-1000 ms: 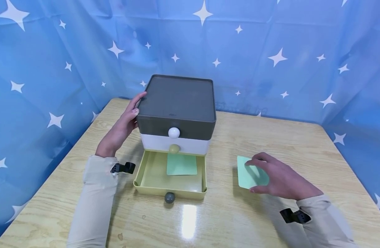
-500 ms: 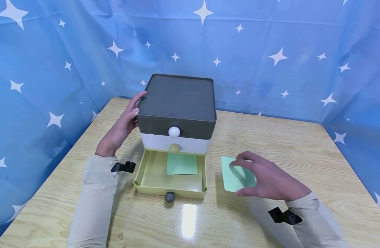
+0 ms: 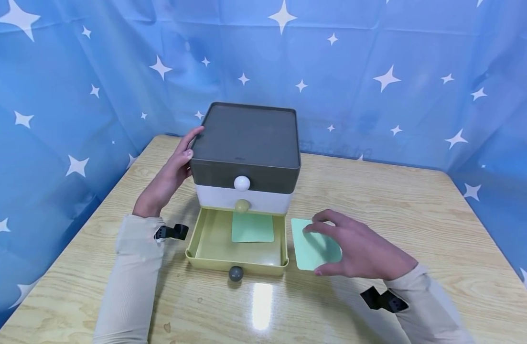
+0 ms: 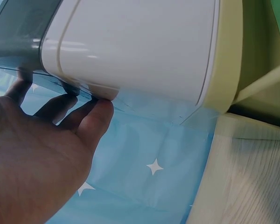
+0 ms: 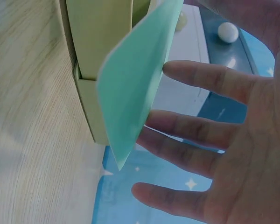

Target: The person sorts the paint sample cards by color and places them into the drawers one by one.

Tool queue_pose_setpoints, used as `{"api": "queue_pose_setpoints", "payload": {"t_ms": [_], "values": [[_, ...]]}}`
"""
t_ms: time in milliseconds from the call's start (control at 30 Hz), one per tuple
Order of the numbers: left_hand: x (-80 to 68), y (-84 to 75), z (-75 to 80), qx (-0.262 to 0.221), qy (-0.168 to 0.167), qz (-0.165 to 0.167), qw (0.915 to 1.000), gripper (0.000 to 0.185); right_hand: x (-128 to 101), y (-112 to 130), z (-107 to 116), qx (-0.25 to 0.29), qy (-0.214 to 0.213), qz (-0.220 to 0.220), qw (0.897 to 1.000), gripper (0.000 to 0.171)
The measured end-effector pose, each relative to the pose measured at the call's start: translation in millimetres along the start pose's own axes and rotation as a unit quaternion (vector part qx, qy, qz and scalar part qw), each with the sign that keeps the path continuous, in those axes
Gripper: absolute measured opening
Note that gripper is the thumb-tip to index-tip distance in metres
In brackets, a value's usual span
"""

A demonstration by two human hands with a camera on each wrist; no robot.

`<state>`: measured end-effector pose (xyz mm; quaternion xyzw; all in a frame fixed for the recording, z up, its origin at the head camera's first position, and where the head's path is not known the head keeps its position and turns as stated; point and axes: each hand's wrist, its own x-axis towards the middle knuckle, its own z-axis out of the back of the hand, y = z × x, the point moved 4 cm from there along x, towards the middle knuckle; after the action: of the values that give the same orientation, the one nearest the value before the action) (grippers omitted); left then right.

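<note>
A stacked desktop drawer box [image 3: 250, 136] stands on the table with a dark grey top tier and a white middle tier. Its yellow-green bottom drawer [image 3: 216, 239] is pulled out, and a mint-green card [image 3: 252, 228] lies inside toward the back. My left hand [image 3: 166, 177] steadies the box's left side, fingertips resting against the wall [image 4: 130, 51]. Just right of the drawer, my right hand [image 3: 362, 243] holds another mint-green square card [image 3: 310, 246] with rounded corners, thumb at the near edge and fingers at the far edge. In the right wrist view this card [image 5: 130, 84] hangs tilted above the table.
The wooden table [image 3: 396, 191] extends right of the box and in front of it. A blue curtain with white stars [image 3: 332, 62] hangs around the back and sides. Round knobs stick out from the drawers, including a dark grey knob [image 3: 235, 274] on the pulled-out one.
My right hand has moved left with the card, bringing it from the table's right part to beside the drawer. The left hand and the box have stayed in place.
</note>
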<state>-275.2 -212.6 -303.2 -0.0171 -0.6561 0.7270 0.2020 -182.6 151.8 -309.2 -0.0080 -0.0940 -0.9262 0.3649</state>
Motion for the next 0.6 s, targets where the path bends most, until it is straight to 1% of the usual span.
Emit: {"api": "queue_pose_setpoints", "payload": {"t_ms": [267,600], "values": [[0.1,0.9,0.5,-0.002,-0.002,0.0,1.0,0.054,5,6,-1,-0.007,-0.001,0.013,1.0,0.069],[0.7,0.2,0.0,-0.001,-0.001,0.0,1.0,0.054,11,13,-2,-0.003,-0.001,0.019,1.0,0.07]]}}
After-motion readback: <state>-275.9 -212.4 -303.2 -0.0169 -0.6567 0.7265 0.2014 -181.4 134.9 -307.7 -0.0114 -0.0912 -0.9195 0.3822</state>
